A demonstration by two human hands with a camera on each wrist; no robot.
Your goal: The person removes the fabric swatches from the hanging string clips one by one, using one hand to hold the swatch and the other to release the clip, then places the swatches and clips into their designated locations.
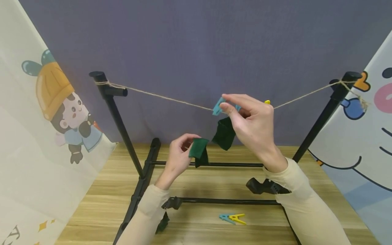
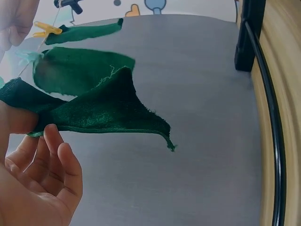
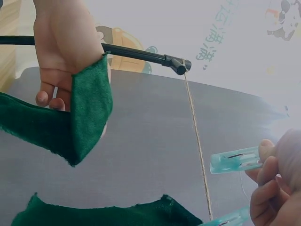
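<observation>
My left hand (image 1: 178, 153) pinches a dark green cloth (image 1: 199, 149) between thumb and fingers, its ends drooping, below the twine line (image 1: 165, 97). My right hand (image 1: 255, 122) pinches a light blue clothespin (image 1: 218, 107) by its handles, its nose right beside the twine in the right wrist view. Another green cloth (image 1: 225, 134) hangs from the line, partly behind my right hand, with a second blue clothespin (image 3: 230, 219) at its top. Farther along, a yellow clothespin (image 2: 46, 29) clips a third green cloth (image 2: 89, 33) to the line.
The line runs between two black posts (image 1: 120, 126) of a pipe rack. Low black crossbars (image 1: 226, 201) span the wooden tabletop (image 1: 196, 234). In front lie a blue clothespin (image 1: 226, 217) and a yellow clothespin (image 1: 238, 217). Dark green fabric (image 1: 163, 223) shows beside my left sleeve.
</observation>
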